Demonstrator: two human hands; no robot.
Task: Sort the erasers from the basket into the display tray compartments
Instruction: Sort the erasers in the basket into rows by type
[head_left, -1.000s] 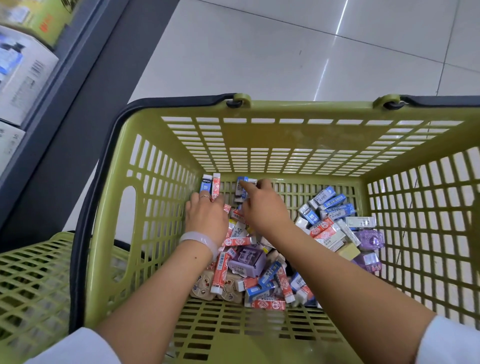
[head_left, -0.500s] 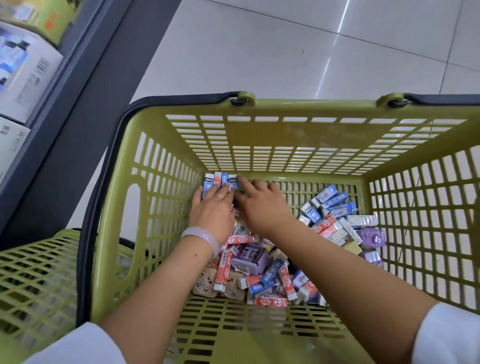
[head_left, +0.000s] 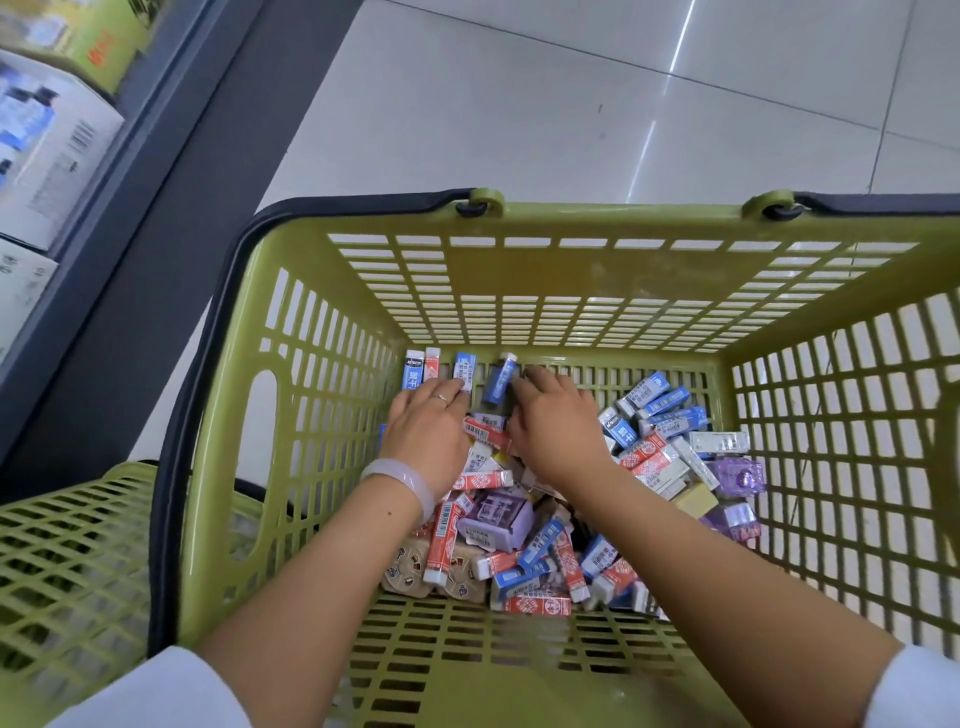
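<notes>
Inside green basket (head_left: 332, 452), left hand (head_left: 426, 431) holding upright erasers (head_left: 434, 369), right hand (head_left: 553, 421) fingers pinching blue eraser (head_left: 501, 382)

Inside the green basket (head_left: 519, 280), both hands work at its far wall: the left hand (head_left: 428, 431) holds upright erasers (head_left: 422, 369) against it, while the right hand (head_left: 553, 423) touches a blue eraser (head_left: 500, 379). Loose erasers (head_left: 524, 551) heap on the basket floor beneath both wrists.

Second green basket (head_left: 62, 561) lower left; boxed goods (head_left: 49, 150) on dark shelving (head_left: 171, 171).
</notes>
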